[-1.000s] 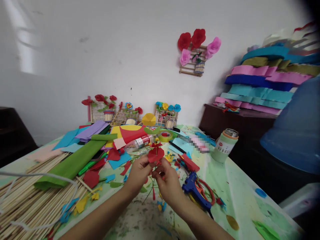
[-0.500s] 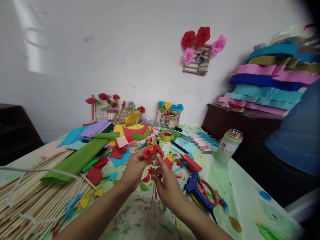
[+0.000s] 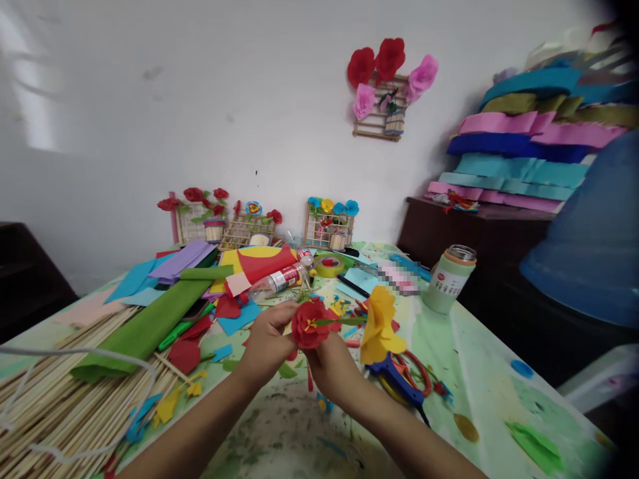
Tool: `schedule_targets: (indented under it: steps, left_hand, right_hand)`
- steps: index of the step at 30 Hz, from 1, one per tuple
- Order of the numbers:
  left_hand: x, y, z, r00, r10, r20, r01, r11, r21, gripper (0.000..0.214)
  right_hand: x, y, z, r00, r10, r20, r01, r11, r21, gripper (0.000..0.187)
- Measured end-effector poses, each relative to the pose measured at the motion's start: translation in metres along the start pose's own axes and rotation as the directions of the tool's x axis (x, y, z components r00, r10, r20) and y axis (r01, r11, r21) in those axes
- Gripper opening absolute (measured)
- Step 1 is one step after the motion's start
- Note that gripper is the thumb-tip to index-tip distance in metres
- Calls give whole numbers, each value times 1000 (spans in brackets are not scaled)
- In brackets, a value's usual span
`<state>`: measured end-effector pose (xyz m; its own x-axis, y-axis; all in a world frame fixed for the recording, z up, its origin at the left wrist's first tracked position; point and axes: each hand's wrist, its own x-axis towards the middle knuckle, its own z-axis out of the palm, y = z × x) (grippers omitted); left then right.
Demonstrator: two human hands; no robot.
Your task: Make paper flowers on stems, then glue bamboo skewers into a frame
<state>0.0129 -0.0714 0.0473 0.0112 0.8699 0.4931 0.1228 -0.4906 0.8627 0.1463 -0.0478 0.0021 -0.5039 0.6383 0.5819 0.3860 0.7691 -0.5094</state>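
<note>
Both my hands meet over the near middle of the table, around a red paper flower [image 3: 310, 324] with yellow strands at its centre. My left hand [image 3: 264, 342] is closed at the flower's left side, thumb against it. Below and to the right, my right hand [image 3: 333, 372] is also closed, its fingertips partly hidden under the petals. A yellow paper flower [image 3: 380, 326] juts out to the right, a green paper leaf [image 3: 344, 321] lying between the two blooms. The stems are hidden by the hands. Beneath the yellow flower lies a blue glue gun [image 3: 402, 384].
Thin bamboo sticks [image 3: 74, 399] and a folded green paper sheet [image 3: 144, 326] lie at left. Behind my hands are a plastic bottle [image 3: 279, 279] and a tape roll [image 3: 330, 267]. A green jar [image 3: 449, 283] stands right. Flower-decorated stick frames [image 3: 329, 229] lean against the wall.
The yellow flower has swung from above my left hand over to the right. The red flower now faces me more, slightly lower. The view has shifted a little to the right.
</note>
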Motion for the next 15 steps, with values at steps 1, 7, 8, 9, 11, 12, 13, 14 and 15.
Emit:
schedule_targets:
  steps: [1,7,8,9,11,12,13,14,15]
  left_hand:
    - [0,-1,0,1000,-11,2,11,1000,-28,17]
    - [-2,-10,1,992,-116,-39,101,955,-278,21]
    - [-1,-11,2,990,-138,-42,116,934,-338,19]
    - [0,-12,3,986,-160,-43,131,909,-395,17]
    - [2,-14,7,978,-202,-53,153,865,-478,15]
    - [2,-14,8,974,-219,-59,162,853,-496,15]
    - [2,-15,9,971,-229,-65,167,849,-501,16]
    - [2,-16,10,971,-229,-72,165,853,-495,18]
    - [2,-17,10,973,-218,-80,154,863,-482,19]
  right_hand:
    - [0,0,1,1000,1,-1,-1,1000,7,20]
    - [0,-7,-3,994,61,96,-65,997,38,20]
    - [0,-9,-5,990,81,116,-86,995,40,21]
    - [0,-10,-6,986,100,134,-106,993,44,21]
    - [0,-12,-8,979,130,158,-139,989,53,24]
    - [0,-13,-10,978,139,154,-150,987,56,24]
    - [0,-14,-12,979,145,142,-154,986,57,24]
    - [1,-15,-15,982,145,122,-152,987,56,24]
    - [1,-16,-18,986,141,94,-146,988,55,25]
